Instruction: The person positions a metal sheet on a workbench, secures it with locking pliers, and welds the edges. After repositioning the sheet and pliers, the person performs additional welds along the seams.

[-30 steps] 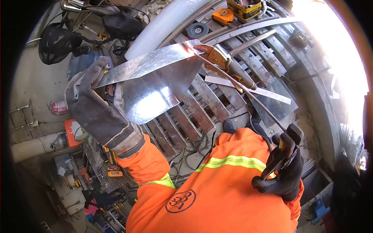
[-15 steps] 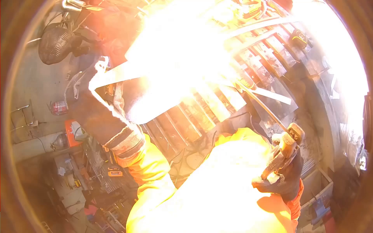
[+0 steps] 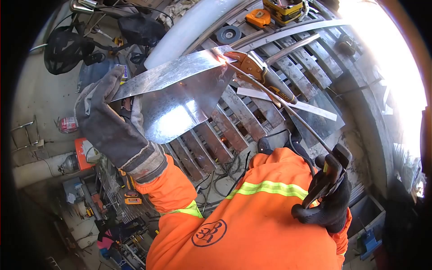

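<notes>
My left hand [image 3: 112, 108], in a thick grey glove, is closed on the left end of a bent sheet metal piece [image 3: 180, 76] above the slatted metal table [image 3: 234, 119]. Locking pliers [image 3: 252, 67] are clamped at the sheet's right corner. In a black glove, my right hand [image 3: 328, 198] grips the electrode holder [image 3: 337, 164] at the right. From its jaws a long thin rod [image 3: 301, 121] runs up and left, its tip at the sheet's corner beside the pliers, where a small spot glows.
An orange tape measure [image 3: 258, 18], a grinding disc [image 3: 228, 34] and a yellow case [image 3: 283, 11] lie at the table's far side. A flat strip [image 3: 310, 109] crosses the slats. A black mask-like object [image 3: 67, 51] is upper left; cables [image 3: 225, 180] lie below the table.
The blinding glare over the sheet and table has gone, leaving a small glow at the corner. Both hands stay in nearly the same place.
</notes>
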Demonstrator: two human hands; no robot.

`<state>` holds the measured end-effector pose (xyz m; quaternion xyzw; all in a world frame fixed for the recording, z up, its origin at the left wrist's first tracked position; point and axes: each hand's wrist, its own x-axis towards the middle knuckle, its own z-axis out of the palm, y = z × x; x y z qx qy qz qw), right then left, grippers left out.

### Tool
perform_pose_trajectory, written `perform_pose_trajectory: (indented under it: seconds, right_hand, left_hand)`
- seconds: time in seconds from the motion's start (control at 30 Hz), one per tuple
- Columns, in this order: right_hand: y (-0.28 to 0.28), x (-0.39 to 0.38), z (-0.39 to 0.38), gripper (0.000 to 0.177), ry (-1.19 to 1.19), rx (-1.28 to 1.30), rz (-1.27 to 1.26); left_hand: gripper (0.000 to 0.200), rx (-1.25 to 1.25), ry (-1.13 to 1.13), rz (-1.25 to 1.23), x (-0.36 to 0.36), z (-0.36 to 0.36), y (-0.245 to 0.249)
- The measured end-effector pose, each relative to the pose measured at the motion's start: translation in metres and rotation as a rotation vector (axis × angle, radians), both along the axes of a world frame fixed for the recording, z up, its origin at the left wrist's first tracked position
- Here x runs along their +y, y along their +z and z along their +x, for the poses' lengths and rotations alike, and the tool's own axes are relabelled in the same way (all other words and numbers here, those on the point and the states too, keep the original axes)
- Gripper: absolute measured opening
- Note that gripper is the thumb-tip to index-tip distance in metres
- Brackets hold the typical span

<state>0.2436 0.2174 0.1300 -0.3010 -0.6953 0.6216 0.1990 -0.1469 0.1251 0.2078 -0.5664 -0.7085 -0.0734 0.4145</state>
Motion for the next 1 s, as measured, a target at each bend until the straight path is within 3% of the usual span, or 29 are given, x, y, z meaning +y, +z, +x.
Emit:
perform_pose_trajectory:
  seconds: [0.27,0.33,0.43,0.47,0.53,0.57,0.73,0.8,0.83,0.87,0.93,1.0]
  right_hand:
    - [-0.003,0.006,-0.004,0.096,0.057,0.081,0.089]
    - [0.007,0.006,-0.006,0.096,0.049,-0.003,-0.012]
    - [0.006,0.003,-0.007,0.098,0.023,0.042,-0.1]
    - [-0.001,0.006,-0.005,0.1,0.041,0.067,0.174]
    - [-0.012,0.003,0.009,0.105,0.036,0.026,-0.011]
    - [-0.02,-0.006,0.011,0.11,-0.05,0.189,-0.219]
    - [-0.034,-0.009,0.008,0.11,-0.204,0.366,-0.273]
    - [-0.045,-0.008,0.025,0.111,-0.248,0.268,-0.062]
    - [-0.052,0.007,0.026,0.11,-0.202,0.309,0.27]
    - [-0.046,0.006,0.023,0.11,-0.198,0.312,0.271]
    - [-0.026,0.002,0.014,0.107,-0.57,0.236,-0.025]
    - [-0.029,0.009,0.01,0.106,-0.65,0.293,0.055]
  left_hand:
    - [0.04,0.091,0.04,-0.033,-0.004,-0.005,0.001]
    - [0.039,-0.097,-0.012,0.025,-0.003,-0.007,-0.005]
    - [0.039,0.011,-0.037,-0.028,-0.005,-0.012,0.001]
    - [0.039,0.009,-0.035,-0.029,-0.004,-0.009,-0.001]
    - [0.04,-0.121,-0.051,0.048,0.001,0.001,-0.005]
    - [0.041,-0.117,-0.016,0.005,0.0,0.002,-0.001]
    - [0.04,-0.051,-0.007,0.002,-0.003,-0.003,-0.002]
    - [0.04,-0.046,-0.019,0.009,-0.004,-0.008,0.0]
    - [0.038,0.003,-0.07,0.005,-0.009,-0.016,0.001]
    - [0.037,0.05,-0.12,0.001,-0.013,-0.02,0.001]
    - [0.045,0.062,-0.081,0.02,-0.019,-0.018,0.001]
    - [0.054,0.076,-0.038,0.038,-0.029,-0.013,-0.003]
